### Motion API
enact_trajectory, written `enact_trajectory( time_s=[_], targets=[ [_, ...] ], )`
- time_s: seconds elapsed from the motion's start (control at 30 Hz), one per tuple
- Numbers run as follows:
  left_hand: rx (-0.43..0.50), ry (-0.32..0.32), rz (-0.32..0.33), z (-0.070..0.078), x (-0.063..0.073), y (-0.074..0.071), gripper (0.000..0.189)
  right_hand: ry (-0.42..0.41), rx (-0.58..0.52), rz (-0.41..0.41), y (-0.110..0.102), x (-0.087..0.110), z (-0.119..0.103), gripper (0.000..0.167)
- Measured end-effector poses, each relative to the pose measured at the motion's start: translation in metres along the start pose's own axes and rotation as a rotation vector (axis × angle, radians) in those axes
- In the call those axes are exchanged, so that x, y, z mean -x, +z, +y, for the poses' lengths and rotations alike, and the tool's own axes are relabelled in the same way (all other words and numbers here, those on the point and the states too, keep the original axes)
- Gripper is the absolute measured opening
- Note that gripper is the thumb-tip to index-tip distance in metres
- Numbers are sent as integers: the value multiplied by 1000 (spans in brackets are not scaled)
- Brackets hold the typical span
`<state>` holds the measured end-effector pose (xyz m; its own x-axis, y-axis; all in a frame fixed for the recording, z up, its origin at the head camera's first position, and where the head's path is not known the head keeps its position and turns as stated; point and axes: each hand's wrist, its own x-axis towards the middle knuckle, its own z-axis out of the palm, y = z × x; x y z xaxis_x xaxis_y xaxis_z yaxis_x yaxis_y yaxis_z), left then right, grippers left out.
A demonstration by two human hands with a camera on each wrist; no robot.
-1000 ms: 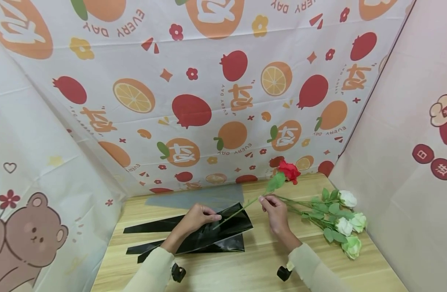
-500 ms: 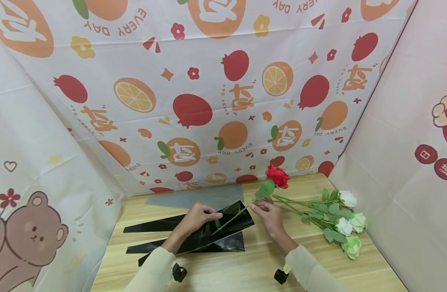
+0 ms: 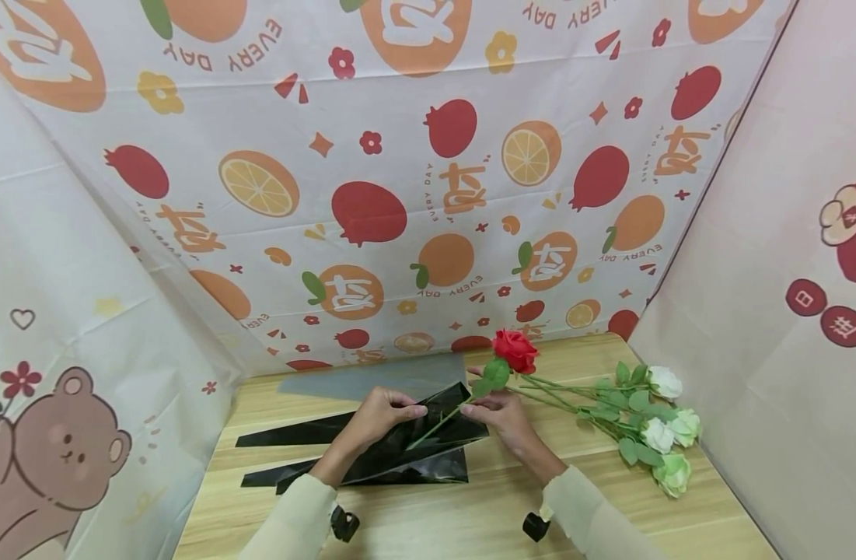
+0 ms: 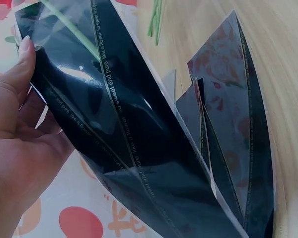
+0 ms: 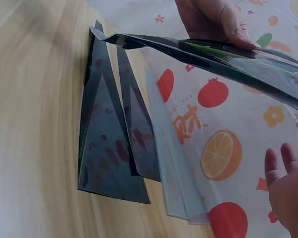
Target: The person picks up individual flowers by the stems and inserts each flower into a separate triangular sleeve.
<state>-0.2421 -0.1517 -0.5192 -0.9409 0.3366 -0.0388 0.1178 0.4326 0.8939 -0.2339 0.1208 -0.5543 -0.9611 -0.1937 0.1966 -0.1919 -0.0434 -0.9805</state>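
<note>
My left hand (image 3: 379, 420) pinches the upper edge of a black flower sleeve (image 4: 74, 111), printed with fine lettering and tilted above the table. A single red rose (image 3: 515, 351) has its green stem (image 4: 77, 32) inside the sleeve. My right hand (image 3: 504, 420) pinches that stem just below the leaf, at the sleeve's wide mouth. In the right wrist view the sleeve runs across the top, and some of the right hand's fingers (image 5: 288, 156) show at the right edge. The rose head is out of sight in both wrist views.
More black sleeves (image 5: 107, 144) lie flat on the wooden table (image 3: 428, 521). Behind them are translucent grey sleeves (image 3: 372, 379). White and pale green roses (image 3: 658, 434) lie at the right, stems toward the middle. Printed cloth (image 3: 400, 155) walls the back and sides.
My right hand has moved left and down, bringing the red rose closer and its stem further into the black sleeve. My left hand has stayed nearly still, holding the sleeve.
</note>
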Motion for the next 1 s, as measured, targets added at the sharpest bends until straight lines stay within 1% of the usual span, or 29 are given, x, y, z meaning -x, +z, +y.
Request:
enact_trajectory(
  time_s=[0.03,0.23,0.37,0.5,0.7,0.87,0.93,1.0],
  targets=[
    [2,1,2,0,0,0,23,4,6,-22,0,-1,-1,63],
    [15,2,3,1,0,2,24,28,55,-116,0,-6,-4,71],
    [18,-1,19,2,1,2,23,66,75,-137,2,-9,-4,75],
    [26,4,34,4,1,4,21,114,109,-152,6,-11,-5,73],
    [48,14,56,9,0,6,19,164,184,-192,12,-14,-5,68],
    [34,12,66,10,0,7,19,217,181,-255,13,-14,-5,69],
    [29,11,62,9,0,8,19,218,182,-284,13,-14,-6,69],
    [34,10,59,8,-1,8,20,218,176,-288,14,-13,-7,67]
  ],
)
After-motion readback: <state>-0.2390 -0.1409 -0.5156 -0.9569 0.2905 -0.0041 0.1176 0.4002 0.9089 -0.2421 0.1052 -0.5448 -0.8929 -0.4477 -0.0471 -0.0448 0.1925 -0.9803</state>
